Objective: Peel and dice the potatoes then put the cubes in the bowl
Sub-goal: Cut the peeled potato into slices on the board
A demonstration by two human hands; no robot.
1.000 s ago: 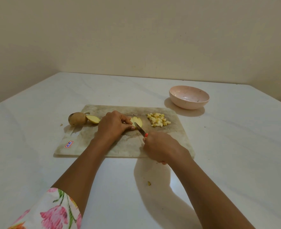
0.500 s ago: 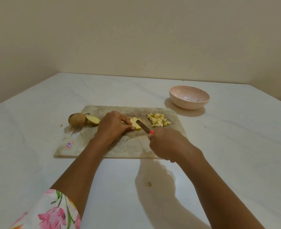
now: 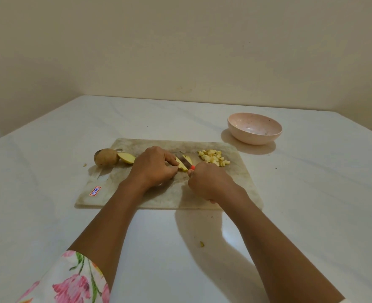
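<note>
One cutting board (image 3: 158, 200) lay on the table (image 3: 49, 215), carrying one whole potato (image 3: 105, 157) at its left edge, one cut piece (image 3: 126, 158) beside it and one heap of cubes (image 3: 213, 158) on the right; one pink bowl (image 3: 255, 136) stood apart behind. The left hand (image 3: 153, 166) pinched the potato slices (image 3: 181, 166) mid-board, while the right hand (image 3: 209, 182) gripped one knife (image 3: 186, 161), its blade among them. The fist hid the handle except for an orange tip, and the slices overlapped too much to count.

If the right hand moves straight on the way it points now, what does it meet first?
The right hand would most likely meet the potato slice under its knife first, then the left hand holding that slice. Depth is hard to judge.
</note>
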